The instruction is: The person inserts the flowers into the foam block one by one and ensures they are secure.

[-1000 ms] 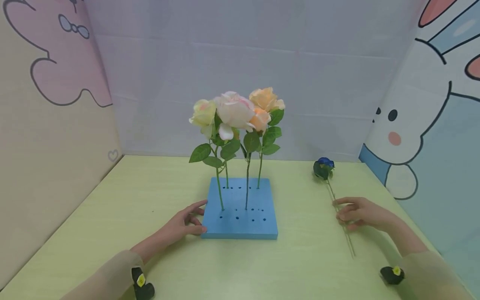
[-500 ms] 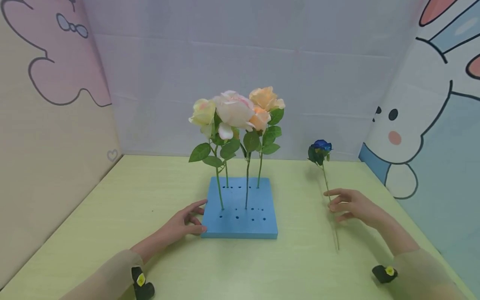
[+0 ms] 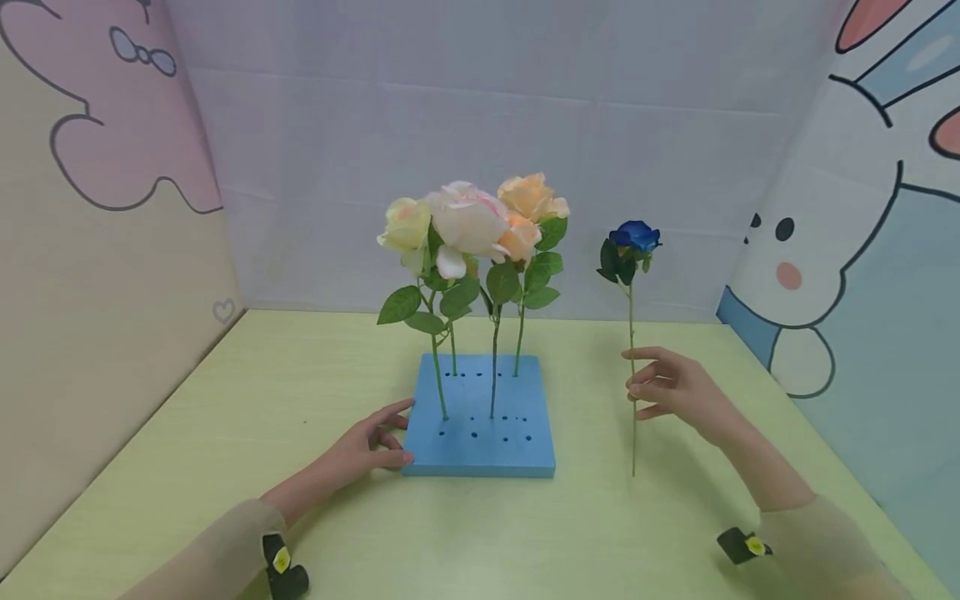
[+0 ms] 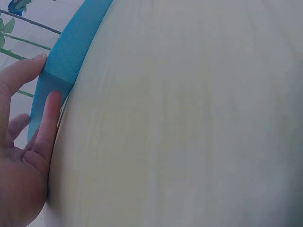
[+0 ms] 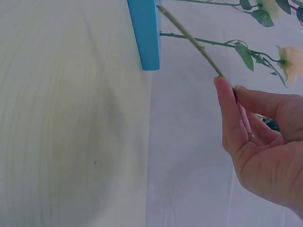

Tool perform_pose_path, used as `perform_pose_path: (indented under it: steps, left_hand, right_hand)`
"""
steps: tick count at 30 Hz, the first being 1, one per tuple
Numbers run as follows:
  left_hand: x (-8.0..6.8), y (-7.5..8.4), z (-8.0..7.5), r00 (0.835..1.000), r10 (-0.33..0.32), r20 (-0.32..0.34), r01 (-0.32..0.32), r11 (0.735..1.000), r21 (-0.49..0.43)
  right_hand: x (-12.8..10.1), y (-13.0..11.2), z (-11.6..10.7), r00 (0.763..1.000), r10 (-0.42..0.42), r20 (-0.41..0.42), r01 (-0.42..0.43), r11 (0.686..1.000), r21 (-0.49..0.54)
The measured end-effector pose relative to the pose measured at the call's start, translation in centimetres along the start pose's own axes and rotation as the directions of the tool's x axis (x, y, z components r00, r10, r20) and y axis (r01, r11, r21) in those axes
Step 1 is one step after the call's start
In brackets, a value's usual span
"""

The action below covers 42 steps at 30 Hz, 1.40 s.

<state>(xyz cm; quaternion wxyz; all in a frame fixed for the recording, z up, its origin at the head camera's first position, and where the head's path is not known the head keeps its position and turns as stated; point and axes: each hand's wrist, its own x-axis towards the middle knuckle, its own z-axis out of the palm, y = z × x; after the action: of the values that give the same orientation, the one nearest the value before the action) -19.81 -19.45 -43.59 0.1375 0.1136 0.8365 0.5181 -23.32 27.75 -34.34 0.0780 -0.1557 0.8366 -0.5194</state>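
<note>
To the right of the blue board, my right hand (image 3: 678, 392) pinches the thin stem of a blue rose (image 3: 636, 237) between thumb and fingers. The rose stands upright above the table, and its bare stem end (image 5: 182, 30) points toward the board in the right wrist view. My left hand (image 3: 367, 440) touches the left side of the blue holed board (image 3: 487, 454), fingers and thumb fairly straight along its edge. Upright in the board's holes are several flowers: a yellow-green rose (image 3: 406, 227), a large pale pink bloom (image 3: 467, 218) and peach roses (image 3: 527, 198).
The board lies flat on the pale yellow-green table (image 3: 337, 533), with several unfilled holes near its front edge. A whitish cloth wall (image 3: 315, 167) stands behind, and printed panels with a rabbit figure (image 3: 817, 250) close the sides.
My right hand has lifted the blue rose off the table and carried it left, turning it from slanted to upright. The left hand and the board have stayed in place.
</note>
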Motion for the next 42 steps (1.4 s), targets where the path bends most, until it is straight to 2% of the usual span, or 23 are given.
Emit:
perform_pose_path:
  steps: [14,21,32,38,42]
  left_hand:
    - [0.0,0.0,-0.1,1.0,0.005,0.002,-0.005,1.0,0.0]
    - [-0.2,0.2,-0.2,0.999,0.041,0.009,-0.041,0.999,0.015]
    - [-0.2,0.3,-0.2,0.999,0.044,0.0,-0.044,0.999,0.017]
    - [-0.3,0.3,-0.2,0.999,0.045,-0.001,-0.045,0.999,0.012]
    - [-0.2,0.2,-0.2,0.999,0.053,0.002,-0.053,0.999,0.008]
  right_hand:
    - [0.8,-2.6,2.5,0.994,-0.086,-0.062,0.087,0.996,0.011]
    - [1.2,-3.9,3.7,0.988,-0.116,-0.102,0.117,0.993,0.004]
    - [1.6,-5.2,5.7,0.947,-0.25,-0.202,0.254,0.967,-0.008]
    - [2.0,-5.5,6.6,0.929,-0.312,-0.2,0.321,0.947,0.014]
    - [2.2,-5.4,7.2,0.931,-0.317,-0.182,0.326,0.945,0.022]
